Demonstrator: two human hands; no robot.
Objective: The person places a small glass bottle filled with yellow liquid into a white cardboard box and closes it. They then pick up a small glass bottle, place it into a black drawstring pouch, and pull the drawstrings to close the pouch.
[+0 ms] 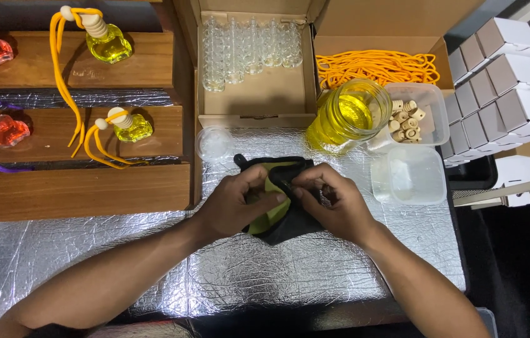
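Both my hands meet at the middle of the foil-covered table [277, 269] on a small black pouch with a green lining [280, 222]. My left hand [234, 203] grips its left side, thumb pressed into the green inside. My right hand [334, 203] pinches the pouch's upper right edge. The pouch lies flat on the foil, partly hidden under my fingers. What is inside it cannot be seen.
A jar of yellow liquid [349, 116] stands behind the pouch. Beside it are a tub of wooden caps [412, 116], an empty clear tub [409, 175], a round lid [214, 143], a box of glass bottles [249, 47], orange cords [374, 66], white boxes [499, 81] and wooden shelves [77, 188] with filled bottles.
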